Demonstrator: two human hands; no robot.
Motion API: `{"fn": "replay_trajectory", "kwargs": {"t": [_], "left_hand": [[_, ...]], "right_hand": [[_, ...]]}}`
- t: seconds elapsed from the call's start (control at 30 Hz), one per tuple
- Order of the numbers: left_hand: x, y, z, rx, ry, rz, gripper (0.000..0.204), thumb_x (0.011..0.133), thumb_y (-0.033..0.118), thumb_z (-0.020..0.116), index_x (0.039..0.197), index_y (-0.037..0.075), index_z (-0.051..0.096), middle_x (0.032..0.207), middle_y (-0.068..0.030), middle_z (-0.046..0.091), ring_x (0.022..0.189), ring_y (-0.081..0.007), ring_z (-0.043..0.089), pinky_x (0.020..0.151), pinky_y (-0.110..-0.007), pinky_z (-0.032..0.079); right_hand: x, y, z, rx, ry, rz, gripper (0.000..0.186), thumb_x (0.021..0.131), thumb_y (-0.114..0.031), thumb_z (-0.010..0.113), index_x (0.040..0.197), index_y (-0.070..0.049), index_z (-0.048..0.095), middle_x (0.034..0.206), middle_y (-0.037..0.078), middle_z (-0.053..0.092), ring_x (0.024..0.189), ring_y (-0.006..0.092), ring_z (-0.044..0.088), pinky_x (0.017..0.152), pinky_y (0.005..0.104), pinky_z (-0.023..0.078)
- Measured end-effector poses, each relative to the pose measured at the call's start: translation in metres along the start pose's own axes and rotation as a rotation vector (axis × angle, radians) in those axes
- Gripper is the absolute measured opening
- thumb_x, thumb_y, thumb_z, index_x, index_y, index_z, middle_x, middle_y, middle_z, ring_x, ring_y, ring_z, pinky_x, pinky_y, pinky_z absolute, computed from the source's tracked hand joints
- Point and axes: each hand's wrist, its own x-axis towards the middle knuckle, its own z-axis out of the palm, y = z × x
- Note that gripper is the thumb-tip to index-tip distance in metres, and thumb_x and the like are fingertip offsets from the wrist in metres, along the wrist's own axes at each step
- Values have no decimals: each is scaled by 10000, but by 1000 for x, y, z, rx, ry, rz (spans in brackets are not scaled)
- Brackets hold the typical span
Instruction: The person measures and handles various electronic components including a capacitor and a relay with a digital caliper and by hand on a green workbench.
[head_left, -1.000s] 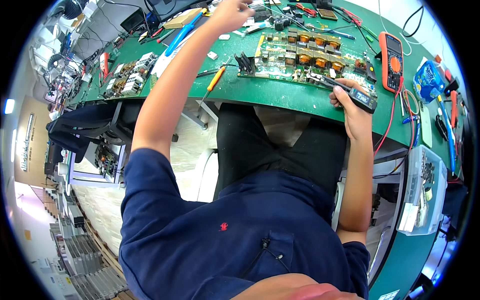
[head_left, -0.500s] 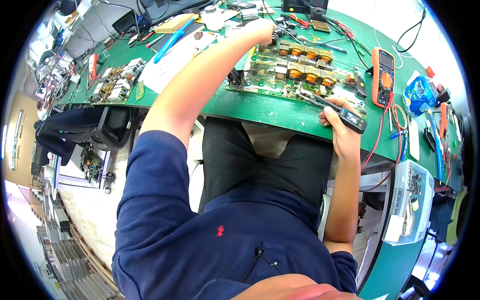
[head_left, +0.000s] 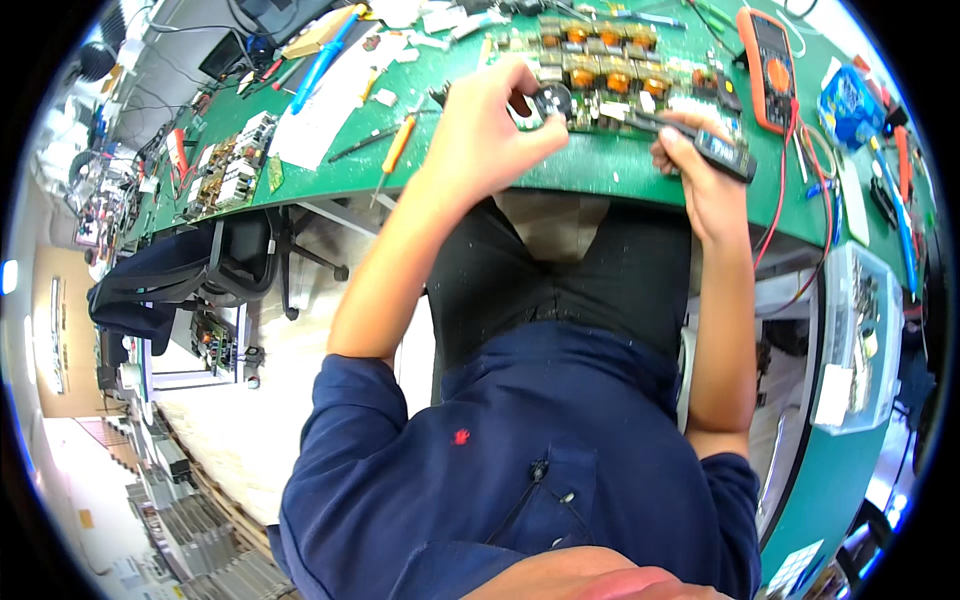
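Observation:
My left hand (head_left: 490, 130) is closed on a small black round object (head_left: 553, 100), held over the front left part of a long green circuit board (head_left: 700, 85) with orange-wound coils (head_left: 617, 78). My right hand (head_left: 692, 165) grips a black tweezer-like meter with a small display (head_left: 727, 152), its tips reaching onto the board's front edge. An orange multimeter (head_left: 771, 72) with red and black leads stands right of the board. A screwdriver with a yellow handle (head_left: 400, 140) lies to the left of my left hand.
Another circuit board (head_left: 225, 168), a white paper sheet (head_left: 315, 135) and a blue tool (head_left: 325, 62) are on the green bench (head_left: 600, 175) at left. A blue packet (head_left: 848, 108) lies at right, above a clear plastic box (head_left: 858, 340). A black chair (head_left: 240, 250) stands at lower left.
My left hand has come down from the back of the bench to the board's front left, now with the round object in it. My right hand still holds the tweezer meter.

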Motion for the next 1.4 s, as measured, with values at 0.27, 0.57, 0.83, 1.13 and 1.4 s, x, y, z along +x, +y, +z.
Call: {"fn": "replay_trajectory", "kwargs": {"t": [0.27,0.57,0.83,1.13,1.4], "left_hand": [[-33,-17,29,-51,-126,-16,286,733,175,734,929,11,606,806,-81,652,700,-171,604,644,-295,490],[-7,-7,24,306,-236,144,247,881,267,603,845,26,564,763,-159,609,758,-325,614,670,-411,483],[19,1,24,512,-578,280,251,864,210,519,746,3,597,696,-178,631,700,-354,640,673,-442,513],[18,4,22,517,-596,264,225,856,194,535,736,17,605,695,-178,639,677,-353,645,653,-445,516],[-10,-7,26,280,-280,66,332,913,365,557,942,36,586,705,-144,613,707,-324,636,641,-419,492]], "right_hand": [[-1,-1,-3,-16,-1,21,265,849,-138,704,1041,24,621,826,102,658,741,138,622,674,252,489],[-1,-2,1,-22,-6,24,261,850,-122,701,1058,14,623,831,94,660,748,131,625,678,246,488],[-6,-4,0,-24,-1,18,228,874,-91,665,1068,20,618,828,71,648,739,125,599,676,243,441],[-2,-3,1,-24,-7,31,265,861,-118,693,1073,18,613,826,70,646,740,128,600,682,244,446],[-4,-2,0,-24,6,24,276,865,-118,685,1087,25,606,837,81,651,741,136,606,686,253,449]]}}
